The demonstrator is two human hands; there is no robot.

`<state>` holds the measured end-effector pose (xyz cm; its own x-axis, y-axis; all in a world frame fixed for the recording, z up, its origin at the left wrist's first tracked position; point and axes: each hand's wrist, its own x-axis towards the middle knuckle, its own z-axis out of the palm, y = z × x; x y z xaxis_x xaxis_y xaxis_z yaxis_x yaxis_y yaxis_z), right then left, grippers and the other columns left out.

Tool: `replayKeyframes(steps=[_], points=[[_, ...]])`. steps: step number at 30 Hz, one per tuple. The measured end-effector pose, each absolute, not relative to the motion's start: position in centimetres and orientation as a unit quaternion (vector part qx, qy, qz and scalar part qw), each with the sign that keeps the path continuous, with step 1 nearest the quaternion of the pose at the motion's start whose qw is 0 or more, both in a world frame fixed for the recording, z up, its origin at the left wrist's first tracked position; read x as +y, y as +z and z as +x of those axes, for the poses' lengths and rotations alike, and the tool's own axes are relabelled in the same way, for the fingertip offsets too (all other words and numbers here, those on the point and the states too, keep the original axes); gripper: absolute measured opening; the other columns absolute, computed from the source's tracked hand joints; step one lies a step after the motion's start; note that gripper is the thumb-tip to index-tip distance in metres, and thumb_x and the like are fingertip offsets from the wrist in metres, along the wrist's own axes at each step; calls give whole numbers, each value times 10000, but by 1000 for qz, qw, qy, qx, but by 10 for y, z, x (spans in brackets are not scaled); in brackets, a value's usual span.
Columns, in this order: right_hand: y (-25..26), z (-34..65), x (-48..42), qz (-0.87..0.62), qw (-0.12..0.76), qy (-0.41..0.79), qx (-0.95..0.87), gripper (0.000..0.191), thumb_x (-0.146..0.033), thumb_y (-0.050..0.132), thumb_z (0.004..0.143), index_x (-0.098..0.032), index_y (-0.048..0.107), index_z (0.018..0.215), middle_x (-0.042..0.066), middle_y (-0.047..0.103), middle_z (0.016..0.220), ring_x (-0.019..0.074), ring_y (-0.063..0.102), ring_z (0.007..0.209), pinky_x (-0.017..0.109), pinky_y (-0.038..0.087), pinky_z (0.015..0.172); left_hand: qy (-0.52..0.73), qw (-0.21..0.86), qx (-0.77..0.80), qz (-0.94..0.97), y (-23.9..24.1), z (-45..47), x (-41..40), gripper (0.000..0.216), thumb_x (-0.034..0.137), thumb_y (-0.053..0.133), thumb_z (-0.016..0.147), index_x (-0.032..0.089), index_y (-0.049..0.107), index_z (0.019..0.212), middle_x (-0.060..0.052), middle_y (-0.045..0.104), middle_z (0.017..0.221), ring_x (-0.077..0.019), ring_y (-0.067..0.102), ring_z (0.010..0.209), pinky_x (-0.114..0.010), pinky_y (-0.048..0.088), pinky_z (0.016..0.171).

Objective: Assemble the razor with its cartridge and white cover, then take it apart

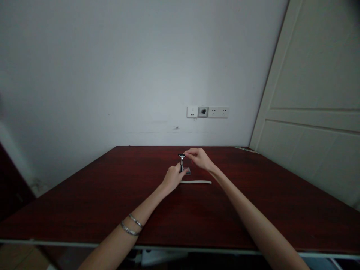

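A razor (181, 160) with a dark head and a metallic neck stands upright above the table. My left hand (172, 177) is closed round its handle, so the lower part of the handle is hidden. My right hand (198, 158) is closed in a pinch, fingertips touching the right end of the razor head (180, 155). Just behind my left thumb, a small clear plastic case (187, 171) rests on the table, partly covered by the hand. Nearer to me lies a thin whitish strip (197, 182), its left end by my left hand.
The dark red wooden table (225, 213) reaches back to a pale wall (135, 75). Sockets (218, 112) are set in the wall above its back edge. At right stands a light panelled door (315, 90). Some items sit under the front edge.
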<state>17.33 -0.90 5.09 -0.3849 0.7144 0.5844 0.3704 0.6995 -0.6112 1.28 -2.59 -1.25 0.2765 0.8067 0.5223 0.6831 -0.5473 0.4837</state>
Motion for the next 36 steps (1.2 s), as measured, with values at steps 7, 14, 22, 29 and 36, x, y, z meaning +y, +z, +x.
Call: replayKeyframes(steps=[7,14,22,29,36], points=[[53,173,-9,-330,431,139,-828,261,-314,504,830,-159,714,829,52,632,749,140,540,658,243,419,601,361,70,480,796,-9,15,-28,280,393,460,850,152,587,914,-50,623,673,-203,617,671,-245,389,607],[55,175,-15,-309,431,106,-841,243,-286,498,845,-173,714,852,51,618,745,146,542,682,255,400,639,364,62,487,792,-11,14,-26,295,413,449,852,158,588,902,-61,629,677,-210,626,688,-253,401,629],[59,176,-19,-291,427,89,-851,245,-284,493,851,-169,705,808,32,561,685,134,505,650,247,378,617,354,36,493,794,-10,14,-28,295,416,425,867,167,583,864,-65,642,688,-209,636,700,-248,406,631],[61,178,-19,-283,417,109,-857,236,-270,494,848,-162,703,860,30,568,692,132,512,648,245,387,630,334,-11,491,805,-12,13,-25,324,416,378,891,153,567,896,-91,656,719,-233,647,709,-261,400,618],[61,179,-10,-314,406,122,-849,246,-272,498,836,-143,703,880,54,652,782,142,552,704,248,402,671,312,-29,510,801,-11,12,-22,337,442,397,881,151,562,922,-95,660,733,-241,649,729,-261,403,614]])
